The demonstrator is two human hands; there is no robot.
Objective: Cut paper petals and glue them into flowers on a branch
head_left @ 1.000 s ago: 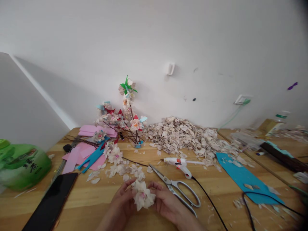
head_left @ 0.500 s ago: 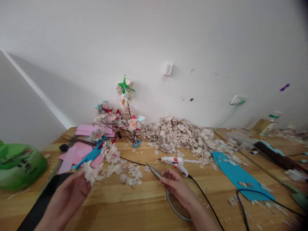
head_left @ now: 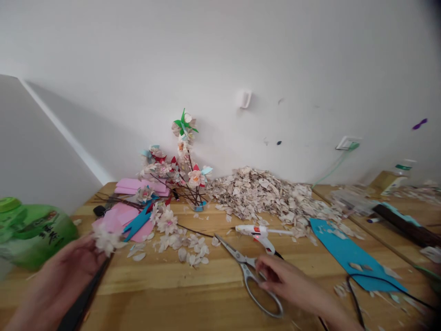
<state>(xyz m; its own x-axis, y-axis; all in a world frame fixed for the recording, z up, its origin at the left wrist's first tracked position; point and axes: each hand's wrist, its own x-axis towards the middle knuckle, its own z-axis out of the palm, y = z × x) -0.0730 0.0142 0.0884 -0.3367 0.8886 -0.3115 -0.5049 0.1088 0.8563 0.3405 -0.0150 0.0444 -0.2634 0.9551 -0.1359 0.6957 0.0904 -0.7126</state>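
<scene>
On the wooden table point(head_left: 165, 294), just left of the right hand point(head_left: 287, 281), lie the scissors point(head_left: 243, 260), silvery, long axis slanting from slim closed blades at upper left to the handles at lower right. Of the 2 hands, the right is far nearer; its bent fingers meet the upper handle, but whether they grip it I cannot tell. Well apart, the left hand point(head_left: 74, 263) holds a white flower point(head_left: 107, 240) with layered, pointed petals, slightly blurred. Beyond the scissors lies a glue gun point(head_left: 253, 230); loose petals point(head_left: 195, 253) lie left of the blades.
</scene>
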